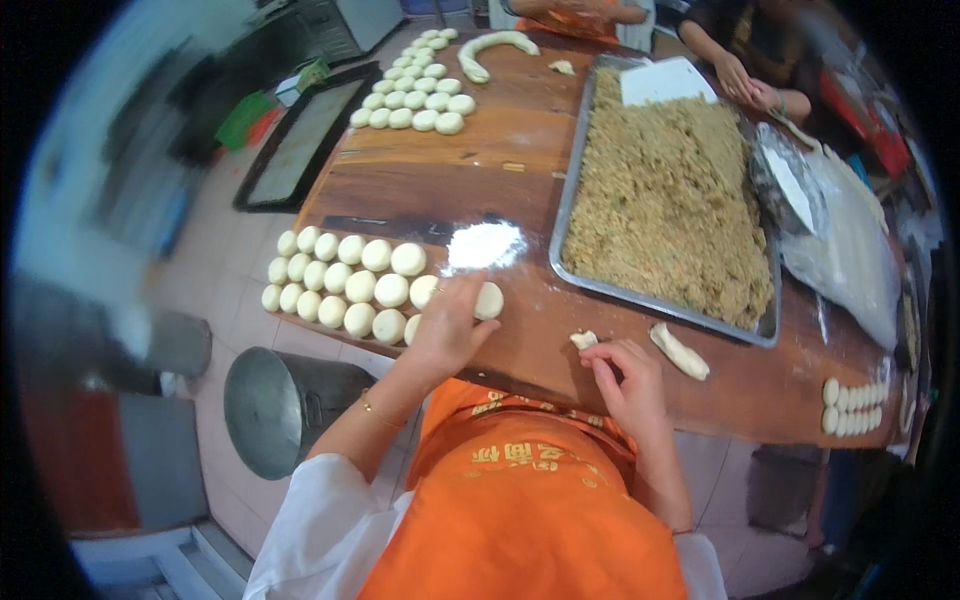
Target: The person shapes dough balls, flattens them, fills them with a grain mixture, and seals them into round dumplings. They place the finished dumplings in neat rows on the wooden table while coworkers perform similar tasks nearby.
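My left hand (450, 326) reaches over the right end of several rows of round dough buns (361, 286). Its fingers are beside or on a bun (489, 301) at the rows' right end; whether they grip it is hard to tell. My right hand (626, 371) is at the table's near edge, thumb and fingertips pinched on a small dough scrap (583, 340). A short dough roll (679, 352) lies to the right of that hand. White flour (486, 246) is heaped just beyond my left hand.
A metal tray (664, 318) of minced filling (660, 202) with a white scraper (666, 81) stands on the wooden table (442, 187). More buns (412, 97) and a curved dough rope (480, 52) lie at the far side. Two people work opposite. A metal pot (262, 412) stands below left.
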`<action>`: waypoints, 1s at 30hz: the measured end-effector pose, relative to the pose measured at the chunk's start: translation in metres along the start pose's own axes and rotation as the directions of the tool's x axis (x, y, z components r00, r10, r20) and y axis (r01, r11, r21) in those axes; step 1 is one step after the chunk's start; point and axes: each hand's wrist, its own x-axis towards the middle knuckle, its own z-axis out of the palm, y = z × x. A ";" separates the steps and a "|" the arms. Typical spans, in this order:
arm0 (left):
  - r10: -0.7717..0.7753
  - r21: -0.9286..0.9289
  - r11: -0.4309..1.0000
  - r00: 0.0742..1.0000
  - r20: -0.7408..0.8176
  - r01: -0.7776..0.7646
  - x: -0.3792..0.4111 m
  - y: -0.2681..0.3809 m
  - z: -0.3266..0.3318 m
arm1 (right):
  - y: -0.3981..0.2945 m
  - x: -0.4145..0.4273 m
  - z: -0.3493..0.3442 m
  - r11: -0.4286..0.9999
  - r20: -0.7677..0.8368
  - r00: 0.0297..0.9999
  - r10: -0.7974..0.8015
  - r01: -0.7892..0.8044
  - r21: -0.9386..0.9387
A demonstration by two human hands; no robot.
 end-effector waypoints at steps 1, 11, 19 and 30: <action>0.007 0.053 0.999 1.000 0.008 -0.007 0.000 0.001 0.004 | 0.001 0.001 0.001 1.000 0.002 1.000 -0.003 0.003 -0.001; 0.006 -0.127 0.991 0.977 -0.214 -0.034 0.018 -0.020 -0.034 | -0.004 0.007 0.000 0.999 0.020 0.999 0.039 -0.039 -0.026; -0.367 -0.403 0.877 0.905 -0.215 0.260 0.049 -0.154 -0.110 | -0.006 0.001 0.002 0.997 -0.011 1.000 0.009 -0.009 -0.070; -0.644 -0.232 0.764 0.683 -0.345 0.603 0.048 -0.326 -0.160 | -0.006 -0.010 -0.008 0.981 -0.130 0.973 0.191 -0.184 0.068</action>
